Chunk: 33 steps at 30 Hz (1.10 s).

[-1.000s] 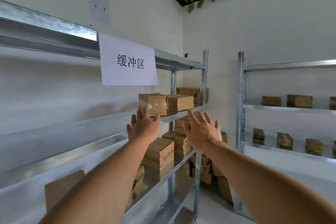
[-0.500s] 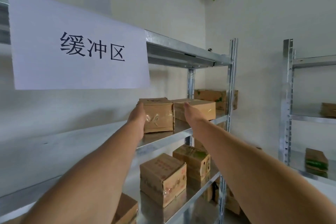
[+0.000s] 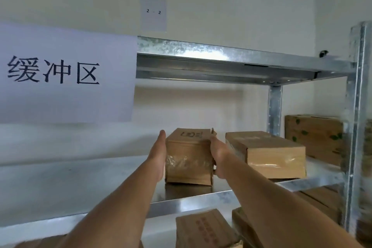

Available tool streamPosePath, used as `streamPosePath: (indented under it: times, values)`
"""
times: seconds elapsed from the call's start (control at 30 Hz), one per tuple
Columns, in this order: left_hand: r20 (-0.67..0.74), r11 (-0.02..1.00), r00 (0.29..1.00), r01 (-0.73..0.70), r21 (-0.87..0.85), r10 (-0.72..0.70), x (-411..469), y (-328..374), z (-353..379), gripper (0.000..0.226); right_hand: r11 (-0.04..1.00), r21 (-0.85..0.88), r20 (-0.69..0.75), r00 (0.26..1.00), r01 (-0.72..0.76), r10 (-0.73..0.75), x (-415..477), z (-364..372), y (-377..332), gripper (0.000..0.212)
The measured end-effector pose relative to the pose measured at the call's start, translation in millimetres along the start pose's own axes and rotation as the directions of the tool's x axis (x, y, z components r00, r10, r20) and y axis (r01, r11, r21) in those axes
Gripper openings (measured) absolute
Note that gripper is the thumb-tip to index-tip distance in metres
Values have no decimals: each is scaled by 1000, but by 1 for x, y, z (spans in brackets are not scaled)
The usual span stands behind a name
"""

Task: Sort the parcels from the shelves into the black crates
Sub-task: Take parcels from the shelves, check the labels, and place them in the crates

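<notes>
A small brown cardboard parcel (image 3: 188, 157), taped across its front, stands on the metal shelf (image 3: 90, 179) at chest height. My left hand (image 3: 158, 155) presses flat against its left side with straight fingers. My right hand (image 3: 218, 157) presses flat against its right side. The parcel rests on the shelf between the two palms. A second, wider parcel (image 3: 267, 155) lies just to the right of it, and a third parcel with green leaf prints (image 3: 314, 137) stands behind the upright post. No black crate is in view.
A white paper sign (image 3: 64, 74) with black characters hangs from the upper shelf beam (image 3: 231, 60). A steel upright (image 3: 358, 119) bounds the shelf at the right. More brown parcels (image 3: 203, 229) lie on the shelf below. A small label (image 3: 153, 13) is stuck to the wall.
I have moved closer to the shelf. Both hands went from reaching in the air to pressing on the two sides of the leftmost parcel.
</notes>
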<state>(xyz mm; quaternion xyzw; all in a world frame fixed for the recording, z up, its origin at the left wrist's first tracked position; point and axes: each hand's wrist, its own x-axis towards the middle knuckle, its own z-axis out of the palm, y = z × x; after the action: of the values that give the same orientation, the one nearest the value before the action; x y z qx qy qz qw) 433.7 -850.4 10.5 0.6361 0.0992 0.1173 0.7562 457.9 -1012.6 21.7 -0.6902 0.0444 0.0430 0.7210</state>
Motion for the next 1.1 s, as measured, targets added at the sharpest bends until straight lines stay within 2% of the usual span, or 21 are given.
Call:
streamPosePath:
  times: [0.1, 0.2, 0.53, 0.73, 1.0, 1.1]
  values:
    - [-66, 1000, 998, -15, 6, 16, -1, 2, 4, 66, 998, 64, 106, 994, -19, 12, 9, -9, -6, 54]
    - [-101, 999, 995, -10, 38, 13, -5, 7, 3, 66, 985, 166, 145, 989, -38, 14, 27, -25, -8, 51]
    - [-120, 996, 991, -51, 67, 58, -27, 4, 17, 63, 984, 180, 320, 946, -2, -56, 33, -48, -1, 55]
    - [-128, 990, 987, -88, 111, 102, -30, 10, 11, 66, 985, 150, 353, 927, 80, -129, 35, -50, -6, 55]
    - [-154, 989, 977, -141, 37, 145, -28, 9, 16, 66, 974, 211, 360, 920, 84, -157, 45, -64, -10, 63]
    - [-181, 988, 972, -143, 56, 151, -28, 11, 19, 67, 970, 224, 348, 922, 91, -167, 44, -65, -9, 64]
